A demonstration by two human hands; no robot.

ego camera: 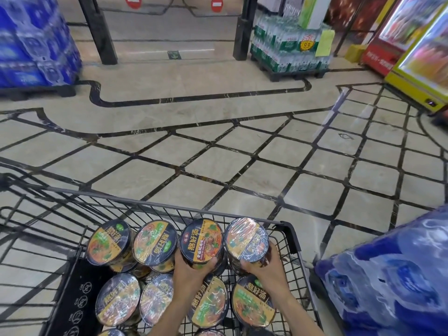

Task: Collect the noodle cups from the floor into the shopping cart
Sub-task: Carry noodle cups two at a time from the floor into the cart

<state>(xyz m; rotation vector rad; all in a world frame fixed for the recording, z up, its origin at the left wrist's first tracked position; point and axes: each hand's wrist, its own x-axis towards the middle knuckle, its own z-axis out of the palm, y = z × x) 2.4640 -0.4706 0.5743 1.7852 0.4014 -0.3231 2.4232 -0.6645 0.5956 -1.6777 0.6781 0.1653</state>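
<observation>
Plainly shrink-wrapped, dark-lidded noodle cups [202, 239]

Readable print in the shop
A yellow price tag [307, 45] on stacked green water packs [288, 48] reads "9.9"; noodle cup lids [202, 240] carry Chinese characters.

We are in a supermarket, near its entrance. Our hands, the left hand [191, 270] and right hand [265, 266], reach into a wire cart [155, 207] full of identical noodle cups [155, 242]. Ahead of the hands, beyond the patterned tile floor [218, 163], stand black gate posts [99, 32] with red no-entry signs [216, 4]. Beside them a pallet of bottled water [288, 47] carries a yellow price tag [306, 44]. Blue water packs [36, 42] rise far to the left, lit display cabinets [417, 44] far to the right.
</observation>
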